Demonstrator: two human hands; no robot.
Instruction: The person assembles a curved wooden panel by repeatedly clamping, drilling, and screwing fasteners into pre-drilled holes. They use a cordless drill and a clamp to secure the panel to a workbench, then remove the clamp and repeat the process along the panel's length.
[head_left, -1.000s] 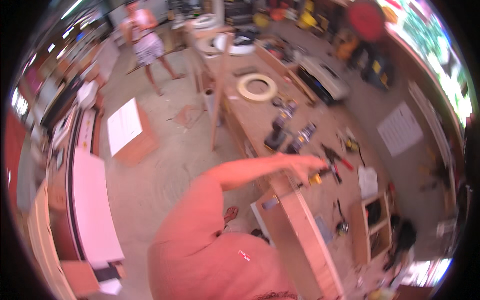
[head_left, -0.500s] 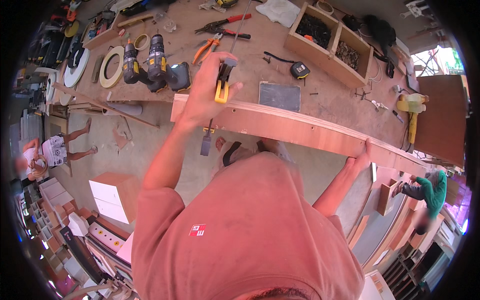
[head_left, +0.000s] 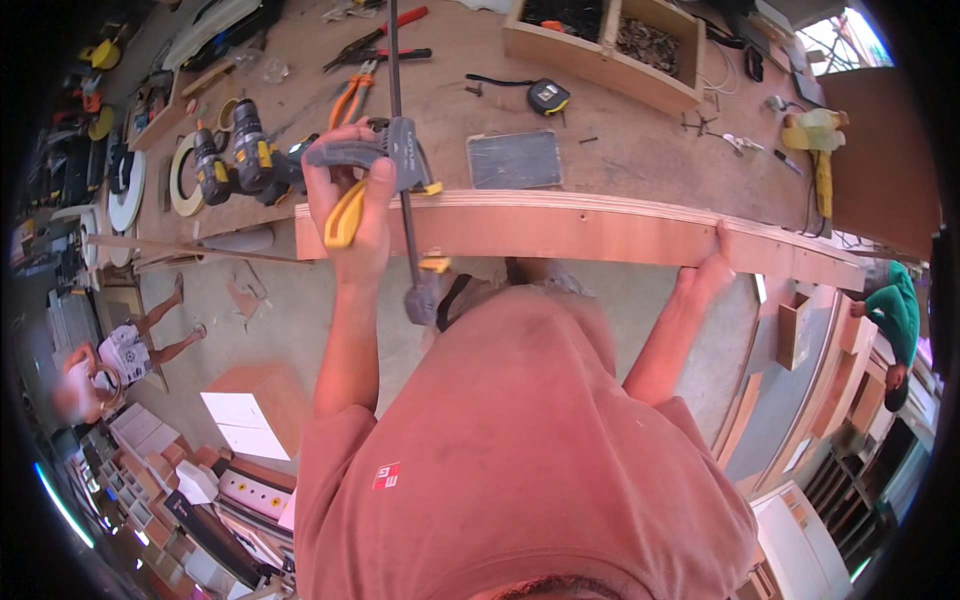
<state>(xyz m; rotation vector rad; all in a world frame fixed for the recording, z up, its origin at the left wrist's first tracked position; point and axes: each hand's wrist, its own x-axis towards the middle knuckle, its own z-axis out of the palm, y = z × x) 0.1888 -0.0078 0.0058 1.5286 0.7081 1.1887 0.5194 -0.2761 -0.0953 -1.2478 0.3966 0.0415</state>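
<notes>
Cordless drill (head_left: 232,160) at upper left of the desk (head_left: 640,150); tape measure (head_left: 548,96), pliers (head_left: 352,92) and wooden box (head_left: 610,45) along the top.

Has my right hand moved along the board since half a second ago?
No. The right hand rests on the board edge near its right end, below the workbench, as before.

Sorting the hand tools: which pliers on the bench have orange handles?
The orange-handled pliers lie nearest the left hand; the red-handled pliers lie farther up the bench.
</notes>
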